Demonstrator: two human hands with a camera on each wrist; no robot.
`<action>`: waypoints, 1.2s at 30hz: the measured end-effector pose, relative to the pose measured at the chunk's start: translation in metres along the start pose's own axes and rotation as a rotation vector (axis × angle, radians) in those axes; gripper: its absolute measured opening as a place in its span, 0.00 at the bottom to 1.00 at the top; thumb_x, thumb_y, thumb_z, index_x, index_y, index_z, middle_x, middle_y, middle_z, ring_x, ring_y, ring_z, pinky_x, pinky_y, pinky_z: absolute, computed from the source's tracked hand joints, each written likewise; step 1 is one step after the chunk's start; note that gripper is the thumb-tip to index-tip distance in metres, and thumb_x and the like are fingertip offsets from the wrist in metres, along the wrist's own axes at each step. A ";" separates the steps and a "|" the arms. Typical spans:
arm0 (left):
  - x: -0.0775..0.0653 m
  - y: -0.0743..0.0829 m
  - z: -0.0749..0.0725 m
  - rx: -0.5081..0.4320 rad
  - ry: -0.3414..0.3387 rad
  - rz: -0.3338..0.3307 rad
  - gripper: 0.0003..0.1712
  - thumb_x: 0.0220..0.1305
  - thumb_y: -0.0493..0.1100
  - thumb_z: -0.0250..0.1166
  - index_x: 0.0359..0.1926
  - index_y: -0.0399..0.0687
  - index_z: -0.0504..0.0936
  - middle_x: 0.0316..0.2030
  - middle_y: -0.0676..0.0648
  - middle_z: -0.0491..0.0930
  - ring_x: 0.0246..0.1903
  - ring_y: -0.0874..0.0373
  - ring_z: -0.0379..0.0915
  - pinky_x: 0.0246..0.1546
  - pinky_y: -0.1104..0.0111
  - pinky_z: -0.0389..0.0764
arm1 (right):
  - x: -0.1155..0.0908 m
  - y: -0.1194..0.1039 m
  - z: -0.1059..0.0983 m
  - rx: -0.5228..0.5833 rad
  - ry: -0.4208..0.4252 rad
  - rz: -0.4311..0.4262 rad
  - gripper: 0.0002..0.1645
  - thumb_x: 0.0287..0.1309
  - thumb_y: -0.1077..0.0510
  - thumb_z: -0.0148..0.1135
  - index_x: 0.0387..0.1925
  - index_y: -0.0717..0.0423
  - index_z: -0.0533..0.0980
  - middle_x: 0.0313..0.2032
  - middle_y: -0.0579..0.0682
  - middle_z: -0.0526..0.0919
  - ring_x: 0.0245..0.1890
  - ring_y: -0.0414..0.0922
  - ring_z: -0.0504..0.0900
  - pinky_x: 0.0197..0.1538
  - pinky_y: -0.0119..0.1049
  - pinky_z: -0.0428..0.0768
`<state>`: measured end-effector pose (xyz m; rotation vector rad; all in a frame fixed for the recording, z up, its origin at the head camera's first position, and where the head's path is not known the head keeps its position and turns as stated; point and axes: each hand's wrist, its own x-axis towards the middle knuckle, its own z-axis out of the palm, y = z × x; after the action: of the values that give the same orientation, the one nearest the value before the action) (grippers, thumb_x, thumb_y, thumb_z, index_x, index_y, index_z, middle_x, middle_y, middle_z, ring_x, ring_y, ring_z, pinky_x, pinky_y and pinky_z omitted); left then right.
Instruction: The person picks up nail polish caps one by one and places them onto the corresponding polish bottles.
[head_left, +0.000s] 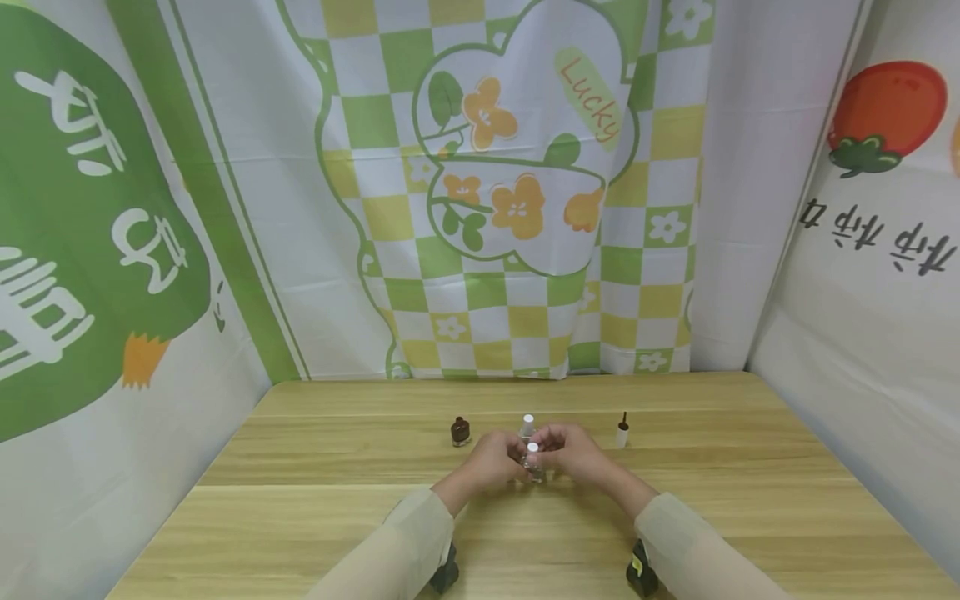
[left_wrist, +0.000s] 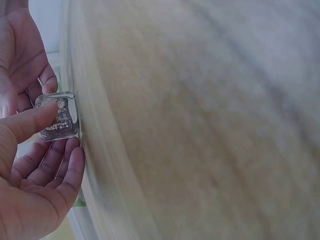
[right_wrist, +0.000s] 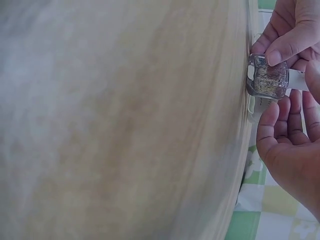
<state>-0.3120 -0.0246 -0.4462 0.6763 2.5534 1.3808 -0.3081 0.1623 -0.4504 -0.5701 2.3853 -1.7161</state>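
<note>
My left hand [head_left: 492, 460] holds a small glass nail polish bottle [right_wrist: 269, 82] with silvery glitter in it, thumb laid across its face and fingers behind. The bottle stands upright, its base right at the tabletop. From the other side my right hand [head_left: 577, 455] pinches its white cap [head_left: 532, 447] between thumb and fingers. The cap is still on the bottle and partly hidden by the right thumb in the right wrist view. Just behind it is a second clear bottle with a white cap [head_left: 528, 420], overlapped by my hands in the head view.
An uncapped dark brown nail polish bottle [head_left: 460, 432] stands to the left. On the right, a white cap with a dark brush [head_left: 622, 432] stands brush up. The wooden table [head_left: 337, 525] ends at a patterned curtain [head_left: 480, 317] at the back, with cloth walls on both sides.
</note>
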 end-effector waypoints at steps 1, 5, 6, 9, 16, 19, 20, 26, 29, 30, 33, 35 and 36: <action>0.000 0.000 0.000 -0.001 0.000 0.000 0.10 0.45 0.28 0.73 0.31 0.40 0.83 0.26 0.53 0.80 0.29 0.61 0.73 0.34 0.69 0.77 | 0.000 -0.001 0.000 0.003 -0.001 0.001 0.13 0.55 0.62 0.70 0.39 0.64 0.77 0.34 0.50 0.80 0.36 0.45 0.77 0.38 0.35 0.78; -0.001 0.001 -0.001 -0.011 -0.003 -0.006 0.11 0.45 0.28 0.73 0.31 0.40 0.82 0.27 0.52 0.80 0.30 0.60 0.74 0.35 0.69 0.77 | -0.001 -0.003 0.000 0.022 -0.005 0.002 0.14 0.55 0.62 0.70 0.40 0.65 0.77 0.35 0.51 0.80 0.36 0.45 0.77 0.38 0.36 0.78; -0.002 0.002 -0.001 -0.015 -0.005 -0.007 0.11 0.46 0.28 0.73 0.32 0.40 0.82 0.27 0.52 0.80 0.30 0.60 0.74 0.35 0.69 0.78 | -0.002 -0.003 0.000 0.027 -0.004 0.005 0.15 0.54 0.61 0.71 0.40 0.65 0.77 0.35 0.52 0.80 0.37 0.45 0.77 0.38 0.36 0.78; -0.003 0.002 -0.002 -0.029 -0.013 -0.009 0.11 0.46 0.28 0.73 0.33 0.40 0.82 0.28 0.52 0.81 0.31 0.60 0.75 0.36 0.68 0.78 | -0.002 -0.005 -0.001 0.037 0.000 0.017 0.16 0.54 0.61 0.71 0.42 0.65 0.76 0.36 0.52 0.80 0.37 0.45 0.78 0.40 0.37 0.78; -0.006 0.004 -0.007 -0.023 -0.005 -0.005 0.12 0.47 0.31 0.74 0.35 0.40 0.82 0.30 0.51 0.81 0.33 0.59 0.75 0.39 0.66 0.78 | -0.004 -0.009 -0.006 0.038 0.007 0.034 0.17 0.54 0.62 0.71 0.42 0.65 0.77 0.37 0.53 0.80 0.38 0.46 0.78 0.40 0.40 0.79; -0.008 0.004 -0.010 -0.029 -0.003 -0.005 0.13 0.48 0.32 0.75 0.36 0.40 0.82 0.32 0.50 0.82 0.34 0.58 0.77 0.40 0.65 0.79 | -0.005 -0.011 -0.010 0.017 0.017 0.020 0.17 0.52 0.63 0.71 0.43 0.66 0.77 0.37 0.53 0.80 0.38 0.47 0.77 0.42 0.40 0.79; -0.008 0.004 -0.012 -0.032 -0.002 -0.004 0.13 0.48 0.32 0.75 0.37 0.40 0.82 0.32 0.50 0.82 0.35 0.58 0.77 0.41 0.65 0.79 | -0.005 -0.012 -0.011 0.011 0.021 0.018 0.18 0.53 0.63 0.71 0.43 0.67 0.77 0.37 0.53 0.80 0.38 0.47 0.77 0.42 0.40 0.79; -0.011 0.003 -0.022 0.007 0.019 -0.003 0.14 0.50 0.36 0.74 0.39 0.41 0.82 0.34 0.49 0.82 0.37 0.56 0.77 0.41 0.63 0.79 | -0.008 -0.017 -0.022 -0.043 0.070 0.009 0.22 0.54 0.61 0.70 0.47 0.70 0.75 0.40 0.55 0.80 0.41 0.46 0.77 0.45 0.36 0.78; -0.013 0.005 -0.028 0.014 0.025 0.001 0.15 0.53 0.37 0.74 0.41 0.39 0.82 0.36 0.48 0.82 0.37 0.56 0.77 0.41 0.62 0.79 | -0.011 -0.023 -0.026 -0.065 0.091 0.015 0.20 0.55 0.62 0.70 0.47 0.69 0.76 0.41 0.56 0.80 0.41 0.46 0.78 0.44 0.36 0.78; -0.014 0.005 -0.030 0.011 0.026 0.008 0.15 0.53 0.37 0.73 0.42 0.38 0.82 0.36 0.48 0.82 0.37 0.56 0.77 0.42 0.62 0.80 | -0.013 -0.025 -0.028 -0.068 0.095 0.018 0.20 0.55 0.62 0.70 0.47 0.68 0.76 0.41 0.56 0.80 0.41 0.46 0.78 0.44 0.36 0.78; -0.017 0.008 -0.036 0.004 0.035 0.020 0.16 0.55 0.39 0.73 0.44 0.37 0.82 0.38 0.47 0.82 0.39 0.56 0.77 0.42 0.62 0.79 | -0.018 -0.033 -0.033 -0.062 0.106 0.018 0.19 0.55 0.61 0.70 0.46 0.65 0.77 0.41 0.56 0.80 0.42 0.47 0.78 0.44 0.37 0.79; -0.020 0.009 -0.042 -0.015 0.042 0.032 0.16 0.56 0.39 0.72 0.45 0.36 0.81 0.39 0.44 0.82 0.39 0.56 0.77 0.42 0.63 0.80 | -0.021 -0.038 -0.037 -0.055 0.114 0.012 0.19 0.55 0.60 0.70 0.46 0.64 0.77 0.41 0.56 0.80 0.42 0.47 0.78 0.44 0.36 0.79; -0.021 0.010 -0.044 -0.027 0.047 0.036 0.17 0.56 0.39 0.72 0.45 0.36 0.81 0.40 0.43 0.82 0.40 0.56 0.77 0.42 0.63 0.80 | -0.023 -0.039 -0.040 -0.054 0.117 0.006 0.19 0.55 0.59 0.70 0.47 0.64 0.77 0.41 0.56 0.80 0.43 0.47 0.78 0.45 0.36 0.79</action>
<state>-0.3057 -0.0630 -0.4146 0.6966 2.5659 1.4571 -0.2921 0.1956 -0.4026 -0.4827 2.5165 -1.7328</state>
